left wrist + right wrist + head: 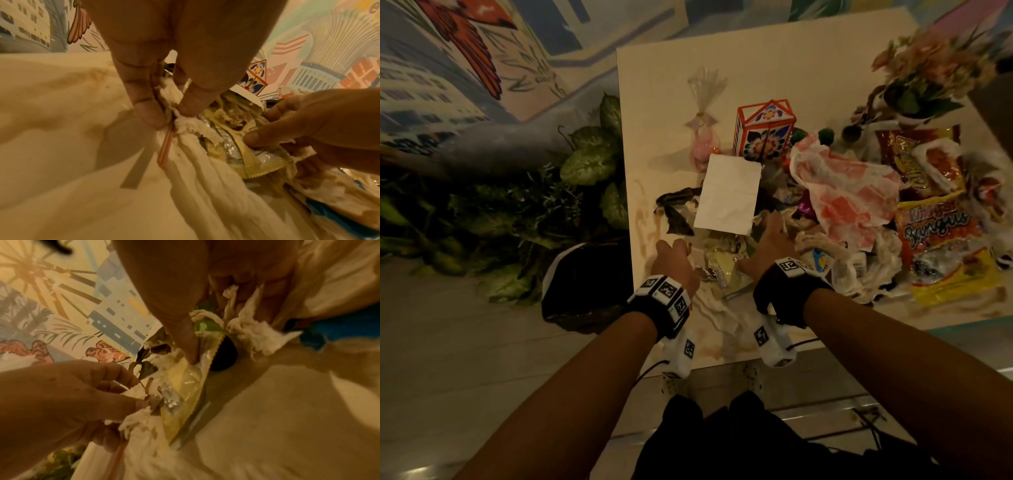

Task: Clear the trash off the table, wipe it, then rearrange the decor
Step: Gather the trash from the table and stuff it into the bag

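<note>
A heap of trash lies on the white table (756, 61). At its near left edge my left hand (676, 257) pinches a crumpled white napkin (185, 128) together with a red-striped straw (164, 151). Just to the right, my right hand (770, 240) has its thumb pressed on a yellow wrapper (726, 270) and its fingers curled into more napkin (252, 332). In the left wrist view the right hand (308, 129) grips the same yellow wrapper (252, 164). A flat white paper bag (727, 195) lies just beyond both hands.
Decor stands behind the pile: a red floral lantern box (765, 130), a pink candy bag (703, 137) and a flower pot (928, 75). Chip bags (935, 233) and an orange-white wrapper (849, 192) fill the right. A black bin (585, 287) sits below the table's left edge, beside leafy plants (585, 161).
</note>
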Motion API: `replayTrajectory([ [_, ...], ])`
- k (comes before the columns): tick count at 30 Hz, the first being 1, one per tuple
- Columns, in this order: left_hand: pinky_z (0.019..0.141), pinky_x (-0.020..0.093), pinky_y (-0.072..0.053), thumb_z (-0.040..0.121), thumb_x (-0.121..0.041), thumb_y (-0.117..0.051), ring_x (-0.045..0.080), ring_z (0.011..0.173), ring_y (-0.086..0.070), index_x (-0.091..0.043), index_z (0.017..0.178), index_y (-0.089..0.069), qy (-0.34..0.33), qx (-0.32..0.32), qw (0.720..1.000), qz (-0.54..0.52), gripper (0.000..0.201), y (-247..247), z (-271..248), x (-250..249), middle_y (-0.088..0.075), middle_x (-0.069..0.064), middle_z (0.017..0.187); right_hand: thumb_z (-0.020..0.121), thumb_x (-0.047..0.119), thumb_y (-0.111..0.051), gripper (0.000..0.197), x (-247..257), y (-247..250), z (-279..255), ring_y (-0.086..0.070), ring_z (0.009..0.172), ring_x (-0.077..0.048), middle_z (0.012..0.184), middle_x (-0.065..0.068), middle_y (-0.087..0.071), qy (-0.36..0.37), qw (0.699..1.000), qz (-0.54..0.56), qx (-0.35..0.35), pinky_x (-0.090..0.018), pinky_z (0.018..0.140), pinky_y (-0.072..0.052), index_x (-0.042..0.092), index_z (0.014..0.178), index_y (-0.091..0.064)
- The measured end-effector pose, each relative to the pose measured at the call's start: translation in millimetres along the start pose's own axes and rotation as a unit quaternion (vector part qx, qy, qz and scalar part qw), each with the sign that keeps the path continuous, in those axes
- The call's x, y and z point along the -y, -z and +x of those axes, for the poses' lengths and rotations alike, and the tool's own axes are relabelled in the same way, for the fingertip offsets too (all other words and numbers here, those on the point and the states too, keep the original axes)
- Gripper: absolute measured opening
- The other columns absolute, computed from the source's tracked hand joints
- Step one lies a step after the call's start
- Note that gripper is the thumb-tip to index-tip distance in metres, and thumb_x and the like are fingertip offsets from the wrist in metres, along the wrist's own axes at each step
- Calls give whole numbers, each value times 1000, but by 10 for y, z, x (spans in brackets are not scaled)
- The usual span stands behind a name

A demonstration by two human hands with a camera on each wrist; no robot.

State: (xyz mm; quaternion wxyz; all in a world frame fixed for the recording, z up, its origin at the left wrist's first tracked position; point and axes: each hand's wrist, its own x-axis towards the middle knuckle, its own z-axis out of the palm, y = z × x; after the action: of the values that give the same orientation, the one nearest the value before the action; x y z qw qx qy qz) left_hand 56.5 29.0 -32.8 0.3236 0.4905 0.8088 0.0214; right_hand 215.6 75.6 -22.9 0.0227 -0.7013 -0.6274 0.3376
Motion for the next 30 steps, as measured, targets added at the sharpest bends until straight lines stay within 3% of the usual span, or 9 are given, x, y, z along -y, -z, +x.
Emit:
replayTrajectory([
  [2, 82, 33, -44, 85, -19, -67, 34, 100, -55, -12, 120, -49, -15, -2, 1000, -9, 39, -19, -2, -14, -35, 12, 126, 72, 21, -76, 95, 8, -3, 24, -54, 72, -28, 95, -9, -53, -23, 1000, 17, 5, -34, 65, -49, 17, 141, -10],
  [4, 84, 34, -44, 85, -18, -67, 34, 102, -55, -11, 119, -50, -27, -6, 1000, -10, 38, -20, 12, -26, -37, 12, 127, 71, 19, -75, 89, 0, -4, 66, -50, 63, -23, 93, -9, -57, -30, 998, 52, -1, -34, 62, -48, 15, 138, -16],
  [8, 90, 33, -44, 83, -15, -68, 32, 107, -54, -12, 118, -52, -38, 1, 999, -31, 38, -12, 72, -46, -41, 12, 128, 71, 21, -77, 88, -3, 34, 109, -56, 73, -30, 97, -13, -57, -43, 995, 90, 12, -36, 63, -48, 14, 135, -17],
  [11, 80, 30, -41, 77, -11, -68, 31, 102, -54, -11, 108, -53, -48, -5, 998, -51, 34, -21, 97, -73, -49, 12, 118, 73, 27, -73, 89, 30, 48, 87, -56, 68, -29, 84, -8, -53, -39, 996, 76, 21, -37, 65, -53, 18, 139, -13],
  [14, 75, 30, -41, 74, -6, -66, 31, 99, -54, -10, 103, -53, -62, -4, 997, -55, 32, -38, 102, -103, -53, 12, 112, 76, 34, -69, 91, 68, 29, 117, -60, 86, -35, 110, -15, -57, -33, 998, 46, 28, -35, 71, -50, 20, 142, -10],
  [17, 72, 29, -39, 74, -2, -65, 31, 96, -54, -9, 100, -53, -77, -10, 996, -54, 30, -48, 96, -105, -54, 13, 111, 77, 37, -67, 86, 96, 36, 156, -60, 93, -36, 120, -16, -55, -35, 998, 30, 36, -40, 79, -53, 25, 141, -11],
  [21, 72, 26, -37, 74, -4, -68, 29, 97, -55, -11, 99, -53, -87, -14, 994, -67, 30, -45, 64, -106, -55, 10, 108, 75, 41, -66, 88, 110, 84, 181, -50, 118, -38, 141, -15, -40, -53, 998, 22, 34, -40, 91, -47, 20, 144, -16],
  [24, 70, 25, -35, 74, -1, -66, 28, 97, -55, -11, 100, -53, -90, -13, 993, -72, 31, -16, 36, -119, -57, 10, 107, 73, 48, -63, 86, 129, 108, 190, -44, 125, -38, 144, -14, -38, -59, 998, 14, 14, -43, 101, -42, 16, 142, -23],
  [30, 73, 24, -37, 77, -2, -61, 27, 100, -56, -9, 105, -55, -107, -18, 990, -91, 29, 87, -43, -175, -59, 10, 109, 74, 49, -57, 71, 201, 213, 146, -40, 125, -38, 136, -13, -44, -61, 998, 7, -9, -47, 100, -39, 19, 133, -31],
])
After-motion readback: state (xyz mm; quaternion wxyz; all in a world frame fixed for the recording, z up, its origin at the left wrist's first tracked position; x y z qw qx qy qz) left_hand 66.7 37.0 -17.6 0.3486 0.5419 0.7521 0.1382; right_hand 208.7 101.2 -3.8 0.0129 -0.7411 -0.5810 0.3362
